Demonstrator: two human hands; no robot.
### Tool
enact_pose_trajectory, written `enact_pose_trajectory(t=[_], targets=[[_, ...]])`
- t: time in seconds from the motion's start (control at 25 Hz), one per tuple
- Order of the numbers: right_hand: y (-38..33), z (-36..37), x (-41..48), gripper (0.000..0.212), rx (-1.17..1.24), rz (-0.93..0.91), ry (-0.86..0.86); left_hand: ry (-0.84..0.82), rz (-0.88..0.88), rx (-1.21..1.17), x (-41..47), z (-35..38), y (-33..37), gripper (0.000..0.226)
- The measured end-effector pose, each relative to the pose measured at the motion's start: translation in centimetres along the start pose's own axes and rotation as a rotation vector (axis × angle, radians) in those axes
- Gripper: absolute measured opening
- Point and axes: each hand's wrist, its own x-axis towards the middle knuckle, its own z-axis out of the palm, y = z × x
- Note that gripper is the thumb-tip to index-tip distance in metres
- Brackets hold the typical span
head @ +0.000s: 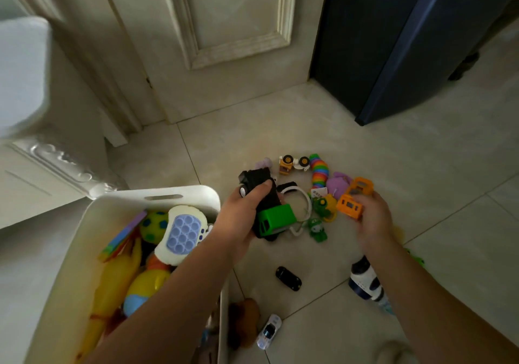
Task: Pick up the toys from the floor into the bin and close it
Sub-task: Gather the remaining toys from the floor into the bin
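My left hand grips a black and green toy truck, lifted just right of the white bin. The open bin holds several toys, among them a white and purple pop game and yellow figures. My right hand closes on an orange toy vehicle at the floor pile. Also in that pile are a rainbow slinky toy, a yellow construction car, green figures and a purple toy.
On the tiled floor lie a small black car, a white toy car, a brown plush and a white and navy toy. A cream door and dark blue furniture stand behind. White cabinetry is on the left.
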Motion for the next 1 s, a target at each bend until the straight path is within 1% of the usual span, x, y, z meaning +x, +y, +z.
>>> enact_pose_trajectory(t=[0.04, 0.08, 0.2, 0.28, 0.32, 0.4, 0.44, 0.48, 0.56, 0.6, 0.64, 0.72, 0.8, 0.88, 0.96, 1.0], targets=[[-0.9, 0.7, -2.3, 0.020, 0.085, 0.036, -0.117, 0.012, 0.009, -0.027, -1.3, -0.9, 0.3, 0.026], [-1.6, 1.5, -4.6, 0.020, 0.160, 0.088, -0.223, 0.036, 0.012, -0.051, -2.6, -1.8, 0.6, 0.027], [-2.9, 4.2, -11.6, 0.024, 0.244, 0.194, -0.472, 0.113, 0.017, -0.111, -7.0, -5.4, 2.0, 0.031], [-2.9, 6.2, -16.0, 0.023, 0.227, 0.260, -0.585, 0.173, 0.038, -0.147, -9.5, -8.5, 2.7, 0.033], [-2.5, 7.3, -18.5, 0.022, 0.199, 0.289, -0.628, 0.234, 0.052, -0.158, -10.9, -10.4, 2.9, 0.038], [-1.0, 9.0, -22.6, 0.023, 0.093, 0.305, -0.701, 0.360, 0.081, -0.162, -12.7, -14.0, 2.7, 0.058], [0.2, 9.8, -24.5, 0.023, 0.006, 0.298, -0.729, 0.400, 0.088, -0.155, -13.6, -15.6, 2.5, 0.059], [1.5, 10.4, -26.0, 0.024, -0.097, 0.275, -0.754, 0.428, 0.094, -0.152, -14.6, -16.7, 2.1, 0.048], [4.1, 11.4, -28.9, 0.025, -0.333, 0.197, -0.775, 0.459, 0.086, -0.118, -16.1, -18.7, 1.4, 0.015], [5.3, 11.8, -29.6, 0.026, -0.445, 0.155, -0.751, 0.469, 0.077, -0.086, -16.3, -19.6, 0.9, 0.008], [6.7, 12.1, -30.0, 0.031, -0.571, 0.098, -0.712, 0.475, 0.065, -0.055, -16.6, -20.4, 0.5, 0.007], [9.5, 12.6, -29.9, 0.045, -0.896, -0.095, -0.655, 0.486, 0.052, -0.025, -16.7, -21.6, -0.1, 0.009], [11.8, 12.8, -29.9, 0.046, -1.192, -0.293, -0.617, 0.488, 0.026, -0.023, -16.4, -22.2, -0.7, 0.011], [14.0, 13.0, -30.0, 0.056, -1.430, -0.435, -0.596, 0.465, 0.010, -0.014, -16.1, -22.1, -1.0, 0.012], [15.9, 13.6, -30.2, 0.067, -1.644, -0.506, -0.594, 0.422, -0.006, 0.006, -15.7, -22.1, -1.2, 0.021], [16.5, 13.9, -30.3, 0.064, -1.702, -0.490, -0.563, 0.401, -0.021, 0.018, -15.5, -22.3, -1.4, 0.027]])
